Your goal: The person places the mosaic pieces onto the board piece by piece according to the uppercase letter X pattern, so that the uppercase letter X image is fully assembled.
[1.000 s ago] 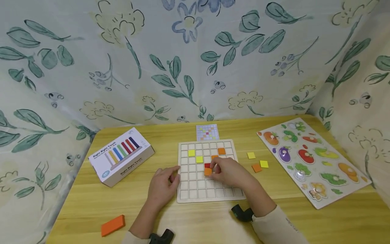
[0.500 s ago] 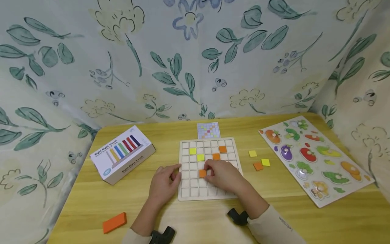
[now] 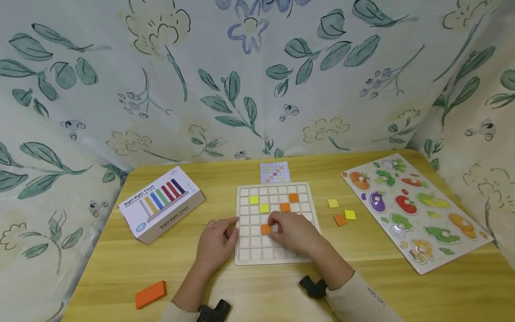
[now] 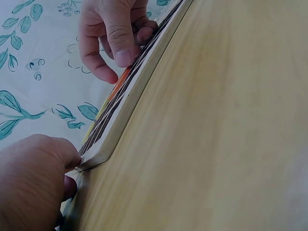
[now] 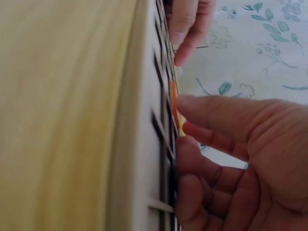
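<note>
A pale wooden grid board [image 3: 242,259] lies in the middle of the table. My right hand [image 3: 295,232] is over its centre, with thumb and fingertips at an orange square tile [image 3: 265,229]; the right wrist view shows the thumb on this tile [image 5: 174,103], which lies nearly flat in the grid. Two yellow tiles [image 3: 264,208] and two more orange tiles [image 3: 285,207] sit in cells farther back. The red tile is hidden behind my right hand. My left hand [image 3: 215,241] touches the board's left edge with index finger and thumb, fingers relaxed.
Two yellow tiles and an orange tile [image 3: 339,220] lie right of the board. Behind it is a small pattern card [image 3: 275,172]. A vegetable puzzle board [image 3: 418,214] is at the right, a white toy box [image 3: 161,205] at the left, an orange block [image 3: 150,294] front left.
My right hand has moved slightly left with the orange tile, from beside the red tile to a cell nearer the board's middle. The left hand stays at the edge.
</note>
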The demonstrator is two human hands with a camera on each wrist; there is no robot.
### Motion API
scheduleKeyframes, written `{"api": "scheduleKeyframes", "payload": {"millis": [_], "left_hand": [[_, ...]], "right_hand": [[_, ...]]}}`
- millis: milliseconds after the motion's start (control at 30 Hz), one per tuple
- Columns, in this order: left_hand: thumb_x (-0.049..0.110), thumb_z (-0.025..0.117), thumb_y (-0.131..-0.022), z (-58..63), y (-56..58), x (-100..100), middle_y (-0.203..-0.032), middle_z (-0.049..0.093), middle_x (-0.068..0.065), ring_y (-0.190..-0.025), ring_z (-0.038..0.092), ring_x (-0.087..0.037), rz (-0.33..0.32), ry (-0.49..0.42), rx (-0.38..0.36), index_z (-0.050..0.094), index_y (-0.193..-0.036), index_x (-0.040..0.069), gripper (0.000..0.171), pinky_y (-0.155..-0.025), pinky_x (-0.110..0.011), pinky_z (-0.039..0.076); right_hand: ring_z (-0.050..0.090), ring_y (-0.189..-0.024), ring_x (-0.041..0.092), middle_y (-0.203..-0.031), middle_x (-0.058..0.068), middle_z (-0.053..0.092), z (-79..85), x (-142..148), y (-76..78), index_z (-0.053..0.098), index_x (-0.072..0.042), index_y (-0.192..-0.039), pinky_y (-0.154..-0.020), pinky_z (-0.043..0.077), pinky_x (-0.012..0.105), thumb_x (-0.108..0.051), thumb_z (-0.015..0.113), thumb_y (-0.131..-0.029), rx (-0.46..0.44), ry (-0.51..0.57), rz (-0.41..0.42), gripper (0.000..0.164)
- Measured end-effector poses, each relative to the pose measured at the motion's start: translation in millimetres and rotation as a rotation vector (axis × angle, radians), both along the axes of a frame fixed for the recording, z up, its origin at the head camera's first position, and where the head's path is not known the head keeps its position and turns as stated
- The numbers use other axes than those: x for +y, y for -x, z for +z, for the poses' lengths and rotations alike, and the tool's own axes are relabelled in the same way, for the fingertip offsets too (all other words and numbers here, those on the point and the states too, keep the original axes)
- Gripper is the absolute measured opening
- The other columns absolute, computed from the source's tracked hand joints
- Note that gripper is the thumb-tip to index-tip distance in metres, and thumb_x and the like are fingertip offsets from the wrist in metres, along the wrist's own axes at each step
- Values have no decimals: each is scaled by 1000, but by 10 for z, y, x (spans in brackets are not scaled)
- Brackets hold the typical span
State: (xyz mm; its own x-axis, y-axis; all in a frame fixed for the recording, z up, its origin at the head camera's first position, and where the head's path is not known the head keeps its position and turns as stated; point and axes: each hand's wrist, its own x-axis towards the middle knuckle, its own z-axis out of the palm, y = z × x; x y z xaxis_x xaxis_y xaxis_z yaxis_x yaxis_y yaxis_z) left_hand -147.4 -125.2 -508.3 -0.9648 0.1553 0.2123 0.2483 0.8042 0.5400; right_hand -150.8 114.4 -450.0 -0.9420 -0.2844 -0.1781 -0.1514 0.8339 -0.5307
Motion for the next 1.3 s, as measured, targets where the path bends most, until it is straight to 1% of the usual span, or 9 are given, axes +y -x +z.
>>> {"api": "scheduleKeyframes", "payload": {"millis": [133,233,333,567,700,800,1000,1167,1300], "left_hand": [[27,70,-94,4,4,10,-71,53,15,-71,39,-7,4,-2,5,73,-125,20,32,-63,-23,31],[26,71,-93,-3,0,12,-70,53,15,-71,39,-7,10,-4,4,74,-124,21,32,-63,-23,31],[27,71,-93,-14,-8,9,-70,53,16,-71,39,-7,11,-3,5,74,-124,21,31,-63,-22,31],[26,71,-93,-23,-19,-8,-70,53,15,-70,39,-7,8,4,17,74,-124,20,32,-63,-23,31],[25,72,-93,-13,-11,2,-70,54,13,-70,39,-8,3,-7,10,74,-124,19,32,-64,-23,31],[25,72,-93,-9,-10,11,-70,54,13,-71,39,-8,1,-14,-1,74,-125,20,32,-64,-23,31],[25,72,-92,-6,-16,8,-70,54,13,-70,39,-7,-5,-22,11,74,-124,19,32,-63,-23,31],[25,72,-92,-6,-15,14,-70,54,14,-70,39,-7,-4,-17,13,74,-124,19,32,-63,-23,31],[25,72,-93,-3,-14,12,-70,54,13,-70,39,-7,1,-8,9,74,-124,19,32,-63,-23,31]], "right_hand": [[52,-69,15,-76,-3,57,68,134,34,68,-20,-109,-65,42,30,-21,77,-90,-60,73,3,21],[53,-72,17,-83,-1,59,130,316,79,68,-20,-113,-65,43,30,-19,75,-92,-95,99,-56,22],[54,-76,19,-90,2,60,179,563,131,68,-19,-116,-64,44,31,-19,71,-95,-102,101,-134,22],[53,-75,20,-95,8,59,136,1226,230,65,-13,-122,-64,44,32,-20,65,-99,-62,86,-267,24],[54,-74,21,-97,10,60,69,1488,264,64,-10,-123,-64,44,31,-21,64,-99,-77,48,-323,26],[54,-75,21,-99,12,62,11,1587,269,64,-8,-124,-64,43,31,-21,65,-98,-99,35,-336,29],[55,-76,21,-100,15,63,-26,1627,274,61,-5,-129,-63,44,31,-20,65,-97,-126,22,-352,36],[55,-75,21,-97,13,64,-57,1632,280,62,-5,-126,-63,43,31,-20,65,-97,-111,3,-349,33],[56,-77,22,-98,13,64,-92,1639,301,61,-7,-125,-65,44,31,-22,65,-98,-124,-7,-355,31]]}}
